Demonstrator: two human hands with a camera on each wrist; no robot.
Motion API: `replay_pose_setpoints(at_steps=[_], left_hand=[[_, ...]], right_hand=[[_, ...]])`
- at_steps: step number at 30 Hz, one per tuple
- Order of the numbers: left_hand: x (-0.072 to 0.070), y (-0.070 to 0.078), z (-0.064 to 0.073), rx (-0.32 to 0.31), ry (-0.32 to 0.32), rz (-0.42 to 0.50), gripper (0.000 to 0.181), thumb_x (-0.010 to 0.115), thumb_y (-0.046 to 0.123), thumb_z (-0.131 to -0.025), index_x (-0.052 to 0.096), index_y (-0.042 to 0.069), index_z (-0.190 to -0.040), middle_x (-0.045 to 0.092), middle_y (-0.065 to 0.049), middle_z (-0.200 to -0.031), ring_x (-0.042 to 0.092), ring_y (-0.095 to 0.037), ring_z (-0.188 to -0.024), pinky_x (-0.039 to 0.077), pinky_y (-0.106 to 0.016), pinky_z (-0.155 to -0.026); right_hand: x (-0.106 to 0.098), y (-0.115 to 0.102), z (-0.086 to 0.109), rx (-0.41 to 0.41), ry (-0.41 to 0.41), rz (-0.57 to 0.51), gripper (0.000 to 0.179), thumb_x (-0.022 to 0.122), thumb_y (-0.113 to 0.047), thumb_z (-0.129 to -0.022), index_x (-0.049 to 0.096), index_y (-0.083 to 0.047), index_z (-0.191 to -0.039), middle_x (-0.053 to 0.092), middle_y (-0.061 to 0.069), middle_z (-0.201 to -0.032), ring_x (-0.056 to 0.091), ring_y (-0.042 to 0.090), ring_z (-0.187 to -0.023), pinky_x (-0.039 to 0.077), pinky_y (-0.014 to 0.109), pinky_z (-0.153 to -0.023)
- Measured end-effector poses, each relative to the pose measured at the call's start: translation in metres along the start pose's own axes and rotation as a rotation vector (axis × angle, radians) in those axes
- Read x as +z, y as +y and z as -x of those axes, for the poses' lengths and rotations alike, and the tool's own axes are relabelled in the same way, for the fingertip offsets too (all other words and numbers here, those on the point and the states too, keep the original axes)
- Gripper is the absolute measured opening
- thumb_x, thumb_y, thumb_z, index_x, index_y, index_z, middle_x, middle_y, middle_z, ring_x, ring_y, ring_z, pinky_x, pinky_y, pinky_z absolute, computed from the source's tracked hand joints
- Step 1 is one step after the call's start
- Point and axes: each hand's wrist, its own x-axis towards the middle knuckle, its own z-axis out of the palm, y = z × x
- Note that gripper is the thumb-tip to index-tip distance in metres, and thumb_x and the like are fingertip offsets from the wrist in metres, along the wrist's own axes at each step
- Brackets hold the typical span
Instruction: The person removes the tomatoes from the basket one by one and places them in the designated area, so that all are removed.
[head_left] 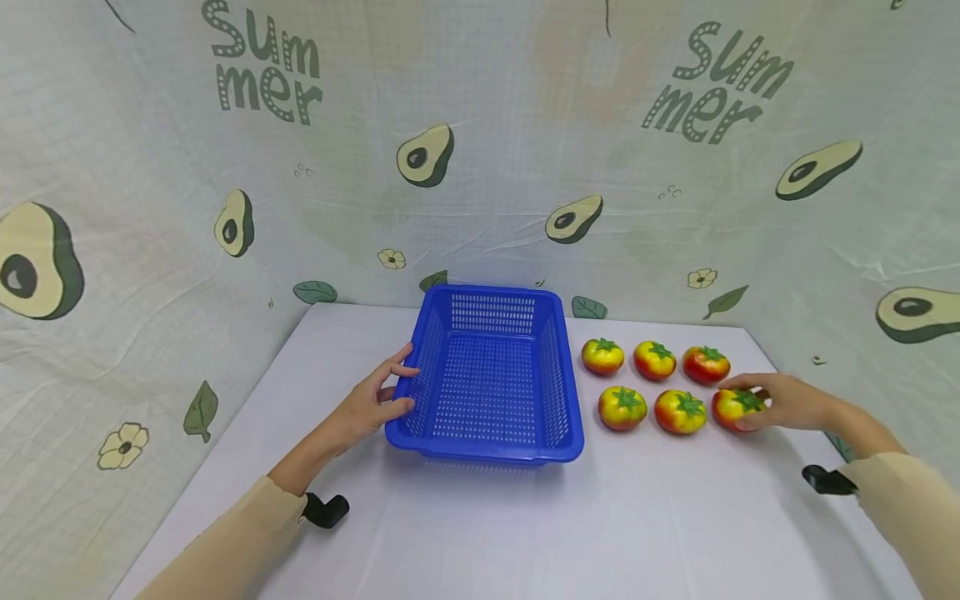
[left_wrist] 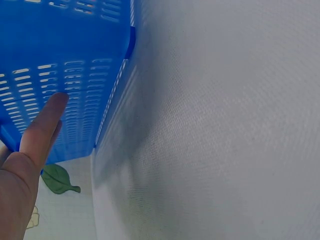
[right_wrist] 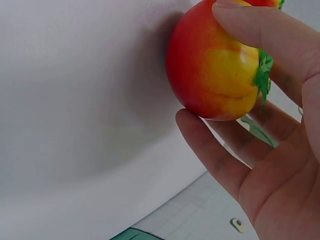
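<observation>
A blue plastic basket (head_left: 491,379) with slotted walls stands on the white table, and nothing lies in it. My left hand (head_left: 375,396) grips its left rim; in the left wrist view a finger (left_wrist: 45,127) lies along the slotted wall (left_wrist: 75,85). At the right end of the front row, my right hand (head_left: 787,400) holds a red and yellow tomato (head_left: 731,408) with green leaves on top. The right wrist view has the thumb on one side of this tomato (right_wrist: 210,65) and fingertips at the other side.
Several more tomatoes stand in two rows right of the basket, among them a front one (head_left: 622,408) and a back one (head_left: 602,357). A cloth printed with avocados (head_left: 573,219) hangs behind the table (head_left: 480,533) and along both sides.
</observation>
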Motion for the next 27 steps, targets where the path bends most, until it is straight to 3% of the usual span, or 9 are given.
replay_pose_setpoints(at_steps=[7,16,22,27], left_hand=[[-0.001,-0.001,0.0,0.007,0.002,-0.008,0.048,0.065,0.007,-0.103,0.049,0.003,-0.149,0.007,0.001,-0.18,0.039,-0.053,-0.15,0.044,-0.061,-0.116],[-0.002,-0.005,-0.001,0.0,-0.002,0.002,0.048,0.066,0.009,-0.103,0.049,0.005,-0.149,0.007,0.003,-0.18,0.047,-0.052,-0.145,0.054,-0.054,-0.108],[-0.004,-0.002,0.002,0.003,-0.005,-0.046,0.049,0.067,0.013,-0.104,0.05,0.007,-0.15,0.008,0.002,-0.18,0.048,-0.051,-0.144,0.056,-0.052,-0.106],[-0.008,0.002,0.003,-0.005,-0.034,-0.094,0.055,0.068,0.02,-0.105,0.047,0.014,-0.155,0.008,0.002,-0.18,0.047,-0.052,-0.145,0.053,-0.058,-0.109]], right_hand=[[0.002,0.001,-0.001,0.001,-0.016,-0.013,0.066,0.083,-0.031,-0.092,0.059,0.002,-0.144,0.06,0.032,-0.14,0.06,0.048,-0.116,0.06,0.062,-0.089],[0.005,0.001,0.001,0.024,-0.012,-0.012,0.069,0.083,-0.034,-0.092,0.057,0.0,-0.146,0.057,0.033,-0.143,0.058,0.052,-0.119,0.057,0.068,-0.091],[0.007,0.0,0.005,0.03,-0.013,-0.017,0.072,0.083,-0.033,-0.092,0.053,0.0,-0.149,0.053,0.036,-0.146,0.056,0.056,-0.122,0.056,0.069,-0.09],[0.0,-0.011,0.011,0.009,0.019,-0.019,0.073,0.082,-0.03,-0.093,0.051,0.004,-0.149,0.053,0.037,-0.145,0.057,0.056,-0.122,0.058,0.067,-0.091]])
